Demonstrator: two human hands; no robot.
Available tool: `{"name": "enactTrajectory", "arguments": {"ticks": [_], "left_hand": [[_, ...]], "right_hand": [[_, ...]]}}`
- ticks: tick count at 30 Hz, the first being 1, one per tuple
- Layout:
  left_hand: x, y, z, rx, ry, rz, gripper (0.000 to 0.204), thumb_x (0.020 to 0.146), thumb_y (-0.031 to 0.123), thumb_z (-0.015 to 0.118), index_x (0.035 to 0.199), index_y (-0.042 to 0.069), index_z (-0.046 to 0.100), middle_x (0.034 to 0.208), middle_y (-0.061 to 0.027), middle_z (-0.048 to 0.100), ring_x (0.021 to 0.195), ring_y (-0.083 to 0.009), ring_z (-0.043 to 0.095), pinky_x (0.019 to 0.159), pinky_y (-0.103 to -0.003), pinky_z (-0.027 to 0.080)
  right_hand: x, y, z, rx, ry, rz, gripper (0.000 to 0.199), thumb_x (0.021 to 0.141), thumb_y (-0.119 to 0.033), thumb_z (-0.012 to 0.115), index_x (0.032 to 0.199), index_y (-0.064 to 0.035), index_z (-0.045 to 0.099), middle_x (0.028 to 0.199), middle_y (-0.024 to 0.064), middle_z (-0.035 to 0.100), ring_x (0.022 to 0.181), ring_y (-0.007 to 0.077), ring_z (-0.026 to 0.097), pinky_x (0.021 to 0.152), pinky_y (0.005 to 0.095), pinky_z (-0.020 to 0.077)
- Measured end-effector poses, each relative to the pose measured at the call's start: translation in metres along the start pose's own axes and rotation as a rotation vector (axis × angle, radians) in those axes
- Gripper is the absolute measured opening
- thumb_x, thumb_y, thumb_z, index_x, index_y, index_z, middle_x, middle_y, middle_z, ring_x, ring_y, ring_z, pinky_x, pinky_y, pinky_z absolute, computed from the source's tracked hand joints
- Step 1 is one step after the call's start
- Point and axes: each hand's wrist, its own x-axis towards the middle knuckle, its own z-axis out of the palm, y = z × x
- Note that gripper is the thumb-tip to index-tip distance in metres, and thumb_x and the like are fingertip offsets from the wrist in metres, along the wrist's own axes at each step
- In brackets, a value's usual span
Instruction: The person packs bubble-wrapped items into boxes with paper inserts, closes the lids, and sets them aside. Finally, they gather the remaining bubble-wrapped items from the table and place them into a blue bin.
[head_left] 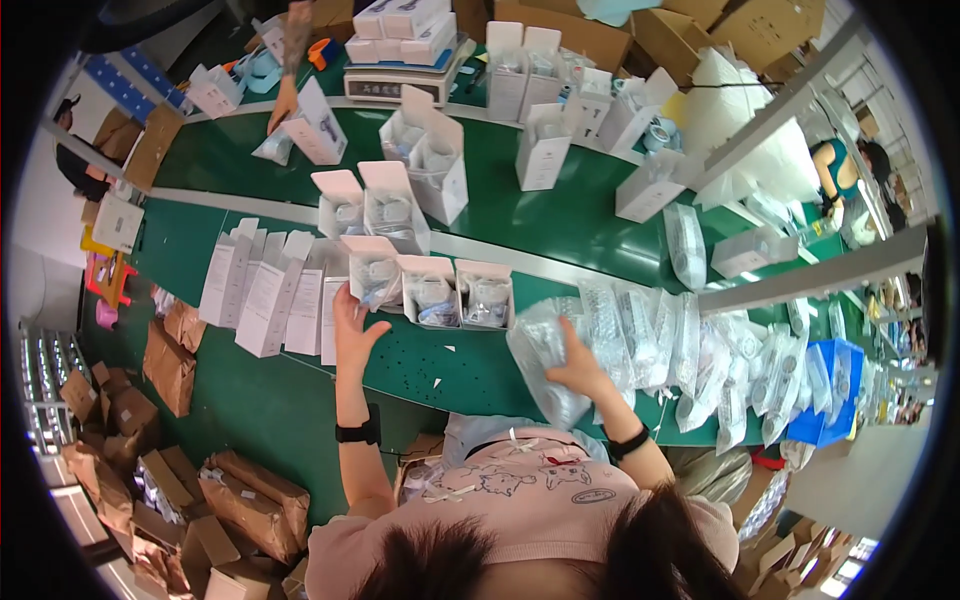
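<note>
The bubble-wrapped packet [540,352] lies at the near edge of the green tabletop [480,372], right of its middle; the right hand [585,368] is spread against it, thumb apart from the fingers, though I cannot tell how firmly it grips; farther left, the open white box [368,248] stands back from the near edge, a plastic-wrapped item inside; the left hand [352,325] has its fingertips at this box's near left corner, thumb stretched out and the palm bare, clutching nothing visible; two more open boxes [428,264] stand just to its right, also filled; tiny dark specks and white scraps dot the surface between them and the near edge; white cartons [270,305] stand toward the left end, while a row of clear packets [650,345] runs along to a blue bin [848,388] near the right end; beyond the far edge, a second green surface [590,235] bears more open boxes and a scale [398,88]; there, a co-worker's hand [284,103] reaches beside a flapped box [316,130]; brown cartons [255,500] crowd the floor at left.
</note>
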Motion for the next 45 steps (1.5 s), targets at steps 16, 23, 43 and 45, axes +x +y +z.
{"name": "enactTrajectory", "arguments": {"ticks": [16,23,43,45], "left_hand": [[-0.014,-0.027,0.023,0.168,0.125,-0.086,0.042,0.066,-0.008,0.063,0.105,-0.005,0.047,0.087,-0.0134,0.059,0.074,-0.0182,0.058,0.068,-0.028,0.048],[-0.047,0.074,0.067,0.187,0.153,0.088,0.032,0.064,-0.004,0.067,0.093,-0.006,0.054,0.078,-0.0126,0.061,0.068,-0.0164,0.058,0.064,-0.027,0.047],[-0.24,0.204,0.495,0.208,-0.353,0.572,0.063,0.054,0.007,0.075,0.111,-0.005,0.05,0.087,-0.0179,0.061,0.067,-0.0261,0.06,0.058,-0.03,0.047],[-0.237,0.207,0.547,0.204,-0.321,0.556,0.067,0.055,0.011,0.075,0.115,-0.003,0.048,0.088,-0.0178,0.061,0.063,-0.0252,0.059,0.056,-0.029,0.046]], "right_hand": [[0.077,-0.046,0.043,0.316,0.161,-0.459,0.086,0.055,-0.011,0.073,0.127,-0.0043,0.026,0.123,0.0164,0.036,0.115,0.0316,0.035,0.095,0.0336,0.03],[-0.018,-0.064,-0.033,0.263,0.293,-0.494,0.085,0.058,-0.016,0.075,0.126,-0.0018,0.026,0.122,0.0169,0.038,0.113,0.0285,0.039,0.094,0.0333,0.0318],[-0.343,0.164,-0.369,0.192,0.69,-0.003,0.084,0.049,-0.014,0.08,0.119,-0.0019,0.037,0.113,0.0099,0.047,0.105,0.0199,0.044,0.09,0.0329,0.0354],[-0.334,0.195,-0.422,0.051,0.661,0.032,0.081,0.051,-0.013,0.079,0.119,-0.0012,0.037,0.11,0.01,0.049,0.103,0.0198,0.046,0.088,0.0322,0.0379]]}}
